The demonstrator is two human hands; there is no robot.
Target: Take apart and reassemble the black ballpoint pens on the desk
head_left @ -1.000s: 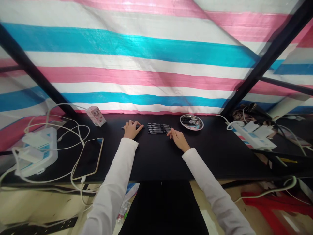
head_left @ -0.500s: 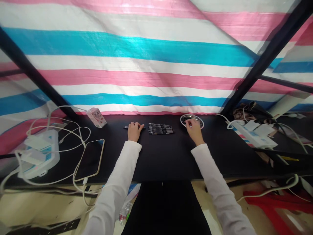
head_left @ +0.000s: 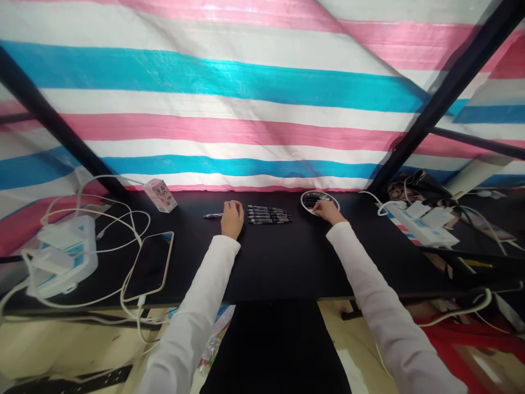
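My left hand (head_left: pixel 232 220) rests on the black table with its fingers bent and close together. A pen (head_left: pixel 212 216) sticks out to its left, and the rest of that pen is hidden behind the hand. Just right of this hand lies a row of several dark, clear-barrelled pens (head_left: pixel 268 214), side by side. My right hand (head_left: pixel 327 212) is at the near rim of a round, shiny metal dish (head_left: pixel 302 199), fingertips pinched together inside it. Slim dark pieces (head_left: pixel 315 198) lie in the dish. Whatever the right fingertips hold is too small to make out.
A phone (head_left: pixel 150 265) on a white cable lies at the left, near a power strip (head_left: pixel 68 254) with tangled cords. Behind it stands a small pink box (head_left: pixel 159 195). Another power strip (head_left: pixel 429 224) and a dark bag (head_left: pixel 420 189) are at the right. Striped sheeting (head_left: pixel 246 131) hangs behind.
My left hand has shifted right, uncovering more of the pen beside it. My right hand has dropped lower and turned at the dish's near rim, so more of the dark pieces show.
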